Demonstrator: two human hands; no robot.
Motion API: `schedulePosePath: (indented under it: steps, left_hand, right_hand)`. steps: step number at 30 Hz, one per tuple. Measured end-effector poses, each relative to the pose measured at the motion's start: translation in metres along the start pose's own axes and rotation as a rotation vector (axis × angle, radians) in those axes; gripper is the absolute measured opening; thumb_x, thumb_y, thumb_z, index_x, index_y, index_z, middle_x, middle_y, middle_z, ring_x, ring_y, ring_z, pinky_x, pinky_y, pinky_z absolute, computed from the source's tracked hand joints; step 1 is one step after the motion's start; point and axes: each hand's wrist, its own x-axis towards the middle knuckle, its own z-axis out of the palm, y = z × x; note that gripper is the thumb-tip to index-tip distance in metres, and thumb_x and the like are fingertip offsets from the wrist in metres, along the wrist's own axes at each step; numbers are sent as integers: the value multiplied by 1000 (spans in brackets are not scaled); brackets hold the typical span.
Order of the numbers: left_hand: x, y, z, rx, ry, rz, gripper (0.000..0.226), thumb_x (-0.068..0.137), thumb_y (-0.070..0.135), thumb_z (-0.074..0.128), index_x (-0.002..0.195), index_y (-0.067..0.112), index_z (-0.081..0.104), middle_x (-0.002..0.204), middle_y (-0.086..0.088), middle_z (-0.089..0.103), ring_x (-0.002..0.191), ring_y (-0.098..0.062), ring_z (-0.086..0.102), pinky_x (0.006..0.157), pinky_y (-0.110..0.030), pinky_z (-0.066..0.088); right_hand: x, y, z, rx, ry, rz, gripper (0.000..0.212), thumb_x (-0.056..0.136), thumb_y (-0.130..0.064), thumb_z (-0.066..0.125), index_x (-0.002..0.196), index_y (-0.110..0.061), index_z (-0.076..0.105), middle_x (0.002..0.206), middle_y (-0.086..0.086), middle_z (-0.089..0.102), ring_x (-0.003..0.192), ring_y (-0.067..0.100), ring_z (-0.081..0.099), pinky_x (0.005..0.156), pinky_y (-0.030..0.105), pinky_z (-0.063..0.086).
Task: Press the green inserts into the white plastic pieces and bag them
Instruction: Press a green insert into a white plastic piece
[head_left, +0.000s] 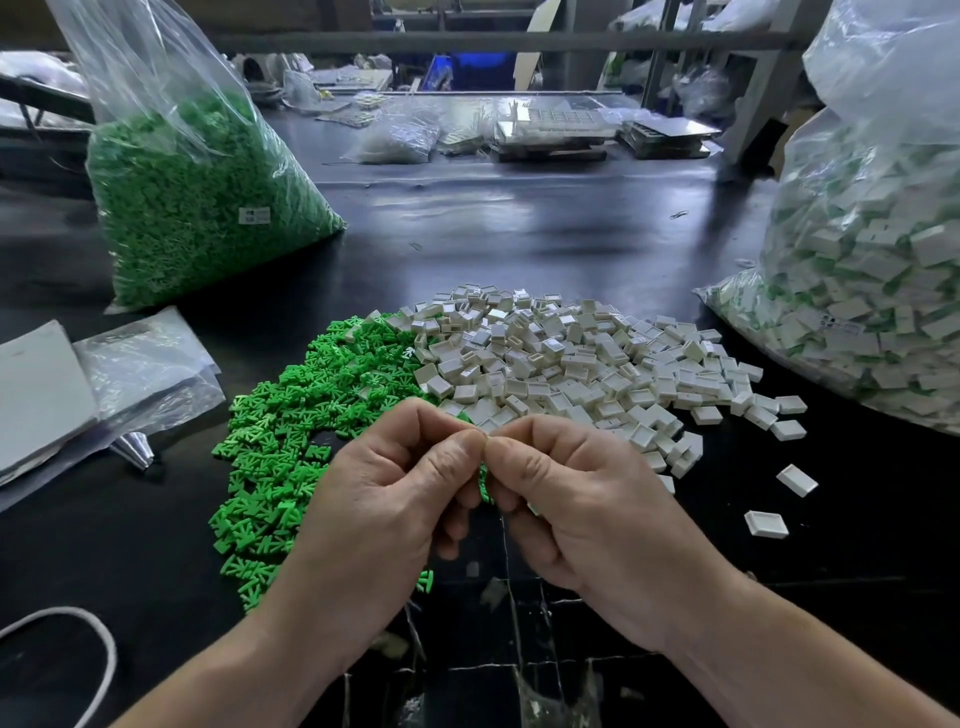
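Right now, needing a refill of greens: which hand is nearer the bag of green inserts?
Left. The left hand is right of the bag of green inserts and closer to the person, across the loose green pile; the right hand lies farther right.

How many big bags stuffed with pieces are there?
2: the bag of green inserts far left, the bag of white pieces far right. Smaller bags behind may hide more.
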Motion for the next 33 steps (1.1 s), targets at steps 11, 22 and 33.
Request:
schedulePosePath:
  steps: [11, 22, 33]
  left_hand:
    - [-1, -1, 11, -486, -114, -204, 78, 91, 65, 33, 105, -3, 70, 113, -27, 67, 108, -39, 65, 88, -42, 56]
    - [-14, 7, 26, -463, 74, -129, 67, 90, 56, 42, 69, 0, 71, 87, -32, 70, 87, -45, 69, 75, -37, 58]
    - [-15, 17, 30, -443, 125, -92, 67, 98, 48, 36, 68, -4, 66, 80, -32, 69, 79, -45, 69, 70, -38, 58]
  right_hand:
    - [-6, 10, 23, -167, -153, 16, 24, 102, -23, 55, 80, -27, 65, 63, -14, 59, 47, -2, 51, 43, 10, 37]
    - [-15, 13, 43, -368, -29, -182, 15, 101, -18, 58, 92, -13, 69, 67, -21, 59, 63, -4, 60, 58, 11, 44]
    - [-13, 10, 46, -400, -40, -162, 21, 102, -21, 53, 92, -10, 68, 69, -14, 61, 65, 1, 62, 58, 17, 48]
